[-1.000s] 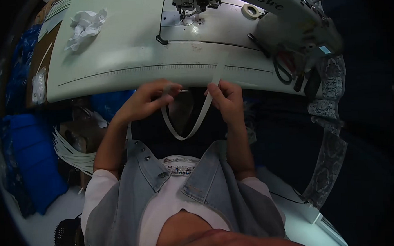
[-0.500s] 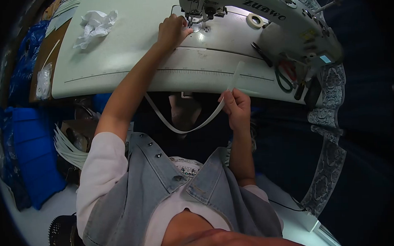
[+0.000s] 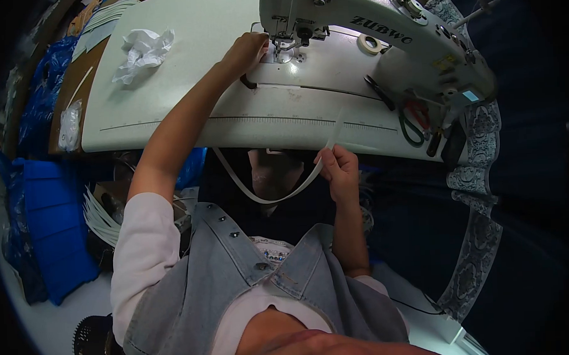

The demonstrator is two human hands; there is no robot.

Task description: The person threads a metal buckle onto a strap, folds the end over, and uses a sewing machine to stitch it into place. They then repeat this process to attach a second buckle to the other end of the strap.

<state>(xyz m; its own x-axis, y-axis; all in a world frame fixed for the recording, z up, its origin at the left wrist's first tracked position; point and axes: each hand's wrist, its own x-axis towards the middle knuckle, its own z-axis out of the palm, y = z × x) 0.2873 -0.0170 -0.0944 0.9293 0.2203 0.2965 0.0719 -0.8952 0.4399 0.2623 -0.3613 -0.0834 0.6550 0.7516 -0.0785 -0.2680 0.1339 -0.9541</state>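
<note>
My left hand (image 3: 247,52) is bent beside the needle area of a white sewing machine (image 3: 334,13), with its fingertips turned away; I cannot make out what they hold. A dark object shows just below that wrist. Near the table's front edge, my right hand (image 3: 340,169) pinches a pale strip (image 3: 266,200). The strip hangs in a loop below the edge, with one short end sticking up over the table from my right fingers. Its other end passes out of sight under the table edge near my left forearm.
Crumpled white paper (image 3: 144,51) lies on the table (image 3: 186,99) at the left. A tape roll (image 3: 370,44), black tweezers (image 3: 378,91) and scissors with green handles (image 3: 412,130) lie at the right. Bundled pale strips (image 3: 101,217) and blue bags stand lower left.
My left hand has drawn back slightly to the left from the needle area. My right hand keeps its pinch on the strip. The whole view has shifted slightly, so the table sits lower.
</note>
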